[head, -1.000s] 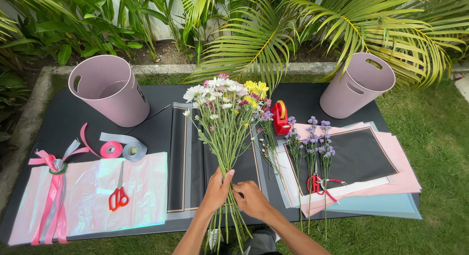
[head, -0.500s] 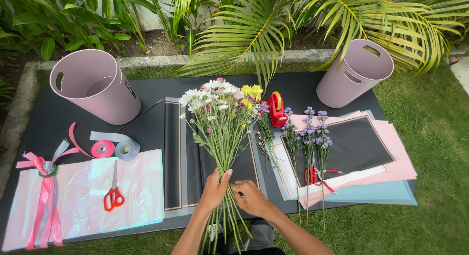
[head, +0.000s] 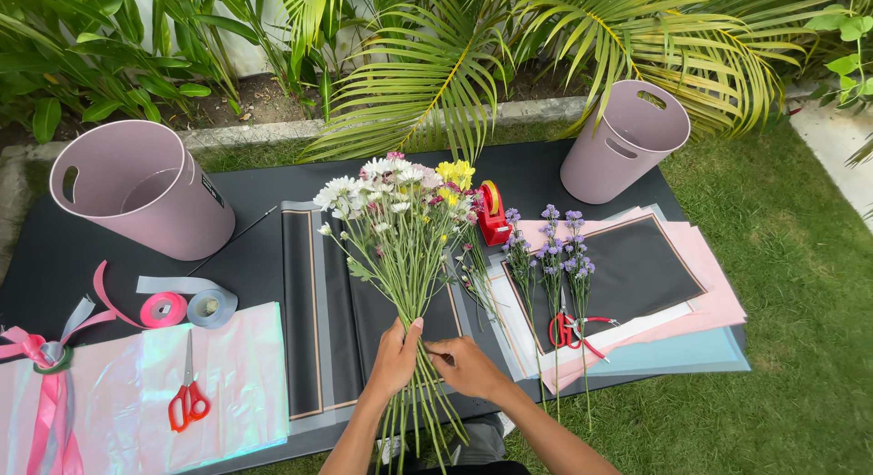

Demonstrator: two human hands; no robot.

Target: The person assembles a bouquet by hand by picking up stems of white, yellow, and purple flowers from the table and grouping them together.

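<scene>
We had the table (head: 546,180) set before the plant bed, grass to its right. One bucket (head: 141,200) lay tipped at far left, another (head: 627,140) at far right. Bouquet (head: 400,230) sat centre over the wrapping sheets (head: 305,311), left hand (head: 396,357) around the stems, right hand (head: 468,366) touching them just beside it. Tape dispenser (head: 493,216) right of the blooms, loose sprigs (head: 550,257) beyond, shears (head: 568,330) on the paper stack (head: 673,293). Ribbon rolls (head: 186,307) left of the sheets, scissors (head: 188,402) on film (head: 236,375) in front of them

Iridescent glossy film sheet (head: 227,375) shimmering pink, matt black wrapping paper (head: 637,266) lying flat, smooth matt pink plastic-looking bucket (head: 145,189), satiny pink ribbon (head: 41,402) gleaming
</scene>
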